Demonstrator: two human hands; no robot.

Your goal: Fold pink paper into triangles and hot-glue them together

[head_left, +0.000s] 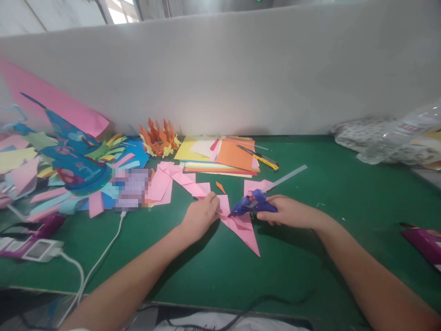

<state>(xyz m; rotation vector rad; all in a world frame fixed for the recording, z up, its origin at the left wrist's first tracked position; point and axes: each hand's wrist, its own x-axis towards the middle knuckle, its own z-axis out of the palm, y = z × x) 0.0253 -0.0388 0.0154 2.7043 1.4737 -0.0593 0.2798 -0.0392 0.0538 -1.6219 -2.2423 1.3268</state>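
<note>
My right hand (287, 212) is closed round a blue glue gun (252, 204) with a clear glue stick (285, 178) poking out of its back. The nozzle points left onto a folded pink paper triangle (243, 230) lying on the green table (310, 257). My left hand (201, 215) has its fingers curled and pressed on the left edge of that pink paper, holding it down close to the nozzle.
Pink paper scraps (172, 181) lie behind my left hand. A stack of coloured sheets (223, 158) with a yellow utility knife (263, 158) sits further back. Orange paper cranes (159, 138), a blue and pink paper craft (74, 161), white cable (103, 253), plastic bags (389, 138) surround them.
</note>
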